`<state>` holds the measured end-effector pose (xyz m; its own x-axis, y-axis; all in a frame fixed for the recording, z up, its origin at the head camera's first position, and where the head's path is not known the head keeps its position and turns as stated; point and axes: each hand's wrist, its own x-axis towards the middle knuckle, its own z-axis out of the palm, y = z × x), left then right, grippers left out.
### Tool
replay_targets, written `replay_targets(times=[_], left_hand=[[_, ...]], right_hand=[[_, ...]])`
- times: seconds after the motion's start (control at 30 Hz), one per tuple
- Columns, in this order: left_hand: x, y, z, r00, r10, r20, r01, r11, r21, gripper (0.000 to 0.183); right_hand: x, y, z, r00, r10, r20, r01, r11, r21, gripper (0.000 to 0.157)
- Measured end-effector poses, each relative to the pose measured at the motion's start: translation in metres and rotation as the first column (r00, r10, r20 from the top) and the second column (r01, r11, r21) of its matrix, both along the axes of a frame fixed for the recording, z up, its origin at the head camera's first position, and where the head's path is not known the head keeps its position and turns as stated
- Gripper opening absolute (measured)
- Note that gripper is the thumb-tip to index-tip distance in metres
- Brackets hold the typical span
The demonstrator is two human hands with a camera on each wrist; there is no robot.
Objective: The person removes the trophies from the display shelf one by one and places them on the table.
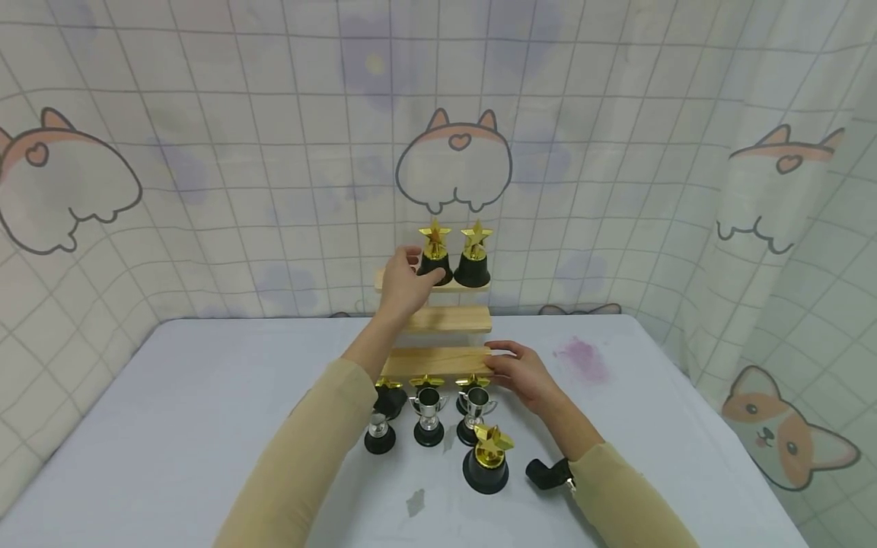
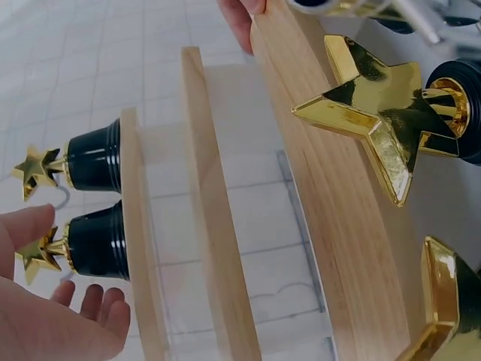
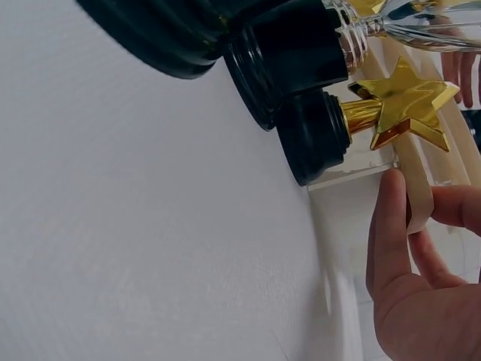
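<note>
Two gold star trophies, a left one (image 1: 435, 255) and a right one (image 1: 473, 259), stand on the top board of a tiered wooden rack (image 1: 448, 320). My left hand (image 1: 406, 285) is around the left trophy, thumb in front. In the left wrist view, its fingers (image 2: 92, 302) are spread beside the black base, with a gap showing; contact is unclear. My right hand (image 1: 526, 378) pinches the right end of the lowest board (image 1: 435, 361) between thumb and fingers, as the right wrist view shows at the board end (image 3: 419, 199).
Before the rack stand silver cups (image 1: 428, 416), with several star trophies (image 1: 389, 401) behind them. Another star trophy (image 1: 486, 466) stands nearer, left of a black object (image 1: 546, 474) by my right wrist. A patterned curtain (image 1: 274, 152) hangs behind the white table (image 1: 205, 426).
</note>
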<state>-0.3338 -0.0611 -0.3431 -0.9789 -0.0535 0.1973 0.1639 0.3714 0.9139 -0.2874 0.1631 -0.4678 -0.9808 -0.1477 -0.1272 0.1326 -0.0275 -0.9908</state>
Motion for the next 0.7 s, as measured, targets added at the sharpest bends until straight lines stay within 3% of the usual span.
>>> replay_targets(times=[0.27, 0.7], left_hand=[[-0.010, 0.009, -0.003, 1.000, 0.016, -0.015, -0.015, 0.998, 0.053, 0.066], [-0.019, 0.018, -0.001, 0.998, 0.062, -0.017, -0.063, 0.995, -0.071, 0.066]], right_hand=[[0.001, 0.003, 0.002, 1.000, -0.008, 0.005, 0.007, 1.000, 0.009, 0.044], [0.001, 0.005, 0.000, 1.000, -0.009, -0.002, 0.009, 1.000, -0.018, 0.044]])
